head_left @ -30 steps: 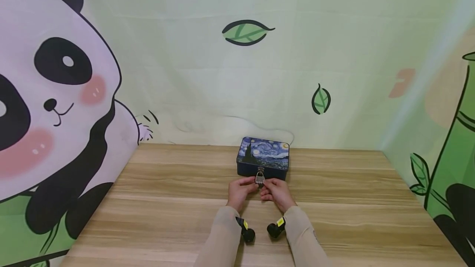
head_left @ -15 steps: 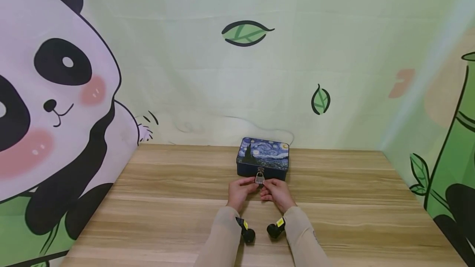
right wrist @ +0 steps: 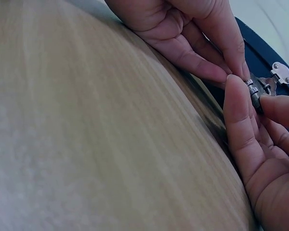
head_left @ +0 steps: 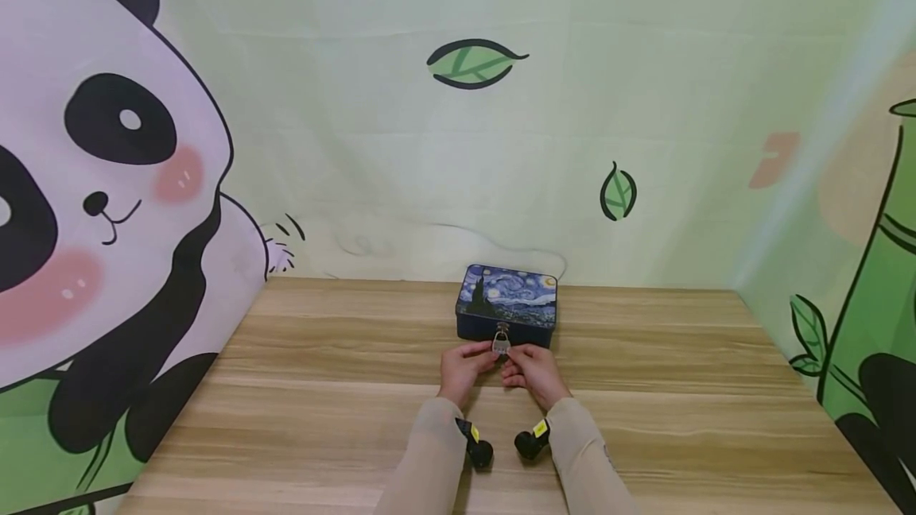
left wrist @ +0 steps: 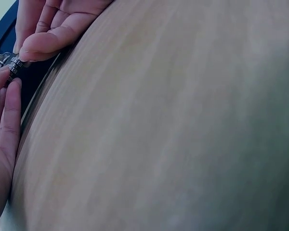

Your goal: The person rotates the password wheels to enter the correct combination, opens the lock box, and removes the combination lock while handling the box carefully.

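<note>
A small dark-blue tin box (head_left: 510, 298) with a starry-night picture on its lid stands at the back of the table, lid down. From the metal clasp (right wrist: 281, 73) on its front hangs a silver combination padlock (head_left: 502, 346), its shackle through the clasp. My left hand (head_left: 459, 372) pinches the lock's left side between thumb and fingers. On the other side my right hand (head_left: 540, 374) grips it, thumb and forefinger at the end of the number dials (right wrist: 252, 86). Both hands' fingertips partly cover the lock body in the wrist views.
The wood-grain table (head_left: 322, 412) runs back to a green wall cloth (head_left: 358, 141) printed with a panda and leaves. Close behind the box, a thin pale cord (head_left: 494, 240) lies against the cloth. Black wrist cameras (head_left: 478, 451) sit on both beige sleeves (head_left: 422, 459).
</note>
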Demonstrator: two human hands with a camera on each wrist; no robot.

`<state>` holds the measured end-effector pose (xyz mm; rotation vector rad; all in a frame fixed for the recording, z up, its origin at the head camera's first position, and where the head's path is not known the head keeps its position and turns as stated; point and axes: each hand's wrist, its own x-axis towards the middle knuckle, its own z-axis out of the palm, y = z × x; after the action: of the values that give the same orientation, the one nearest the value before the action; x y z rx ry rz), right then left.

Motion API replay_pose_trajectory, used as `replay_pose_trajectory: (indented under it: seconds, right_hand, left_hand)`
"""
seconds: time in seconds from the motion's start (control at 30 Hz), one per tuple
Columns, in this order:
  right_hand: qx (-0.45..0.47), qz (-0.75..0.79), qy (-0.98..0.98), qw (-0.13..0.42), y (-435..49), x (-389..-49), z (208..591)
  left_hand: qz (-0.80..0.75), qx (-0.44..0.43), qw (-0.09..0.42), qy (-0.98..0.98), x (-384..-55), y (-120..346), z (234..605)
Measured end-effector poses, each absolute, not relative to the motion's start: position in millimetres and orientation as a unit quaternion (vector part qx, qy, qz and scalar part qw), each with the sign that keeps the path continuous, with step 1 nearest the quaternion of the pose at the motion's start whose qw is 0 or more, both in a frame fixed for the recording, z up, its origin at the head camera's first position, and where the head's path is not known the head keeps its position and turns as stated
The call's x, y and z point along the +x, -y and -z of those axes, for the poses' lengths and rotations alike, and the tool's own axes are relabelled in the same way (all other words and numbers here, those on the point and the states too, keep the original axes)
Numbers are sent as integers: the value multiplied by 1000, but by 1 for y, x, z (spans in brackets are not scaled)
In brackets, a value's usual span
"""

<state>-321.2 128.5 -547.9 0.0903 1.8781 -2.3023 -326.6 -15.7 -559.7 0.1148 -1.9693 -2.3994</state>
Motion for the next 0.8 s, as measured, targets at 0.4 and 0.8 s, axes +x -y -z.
replay_pose_trajectory:
  seconds: [0.4,0.8]
  right_hand:
    - [32,771,-631,86,-129,-321,547]
    - [29,771,-631,82,-128,-317,544]
  left_hand:
    - [750,25,24,661,-326,17,559]
    - [739,19,30,673,-326,19,561]
